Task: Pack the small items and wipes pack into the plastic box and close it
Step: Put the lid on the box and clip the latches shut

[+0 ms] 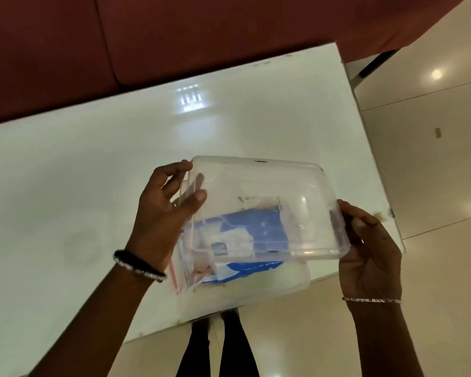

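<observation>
A white desk [93, 172] stands before a dark red sofa [174, 36]. The plastic box [269, 284] sits at the desk's near edge. Tilted just above it is the clear lid [297, 191], not yet seated. The left hand [161, 213] has its grip pinched on the lid's left end, and the right hand [370, 248] has its grip curled around the right end. A blue-and-white wipes pack [256, 266] lies inside the box, beside a red-striped zip bag [178, 270].

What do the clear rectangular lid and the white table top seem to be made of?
The clear rectangular lid looks like rigid transparent plastic, glossy: the blue-and-white wipes pack shows through it. The white table top is glossy, perhaps glass or lacquered board: it carries a sharp bright reflection.
</observation>
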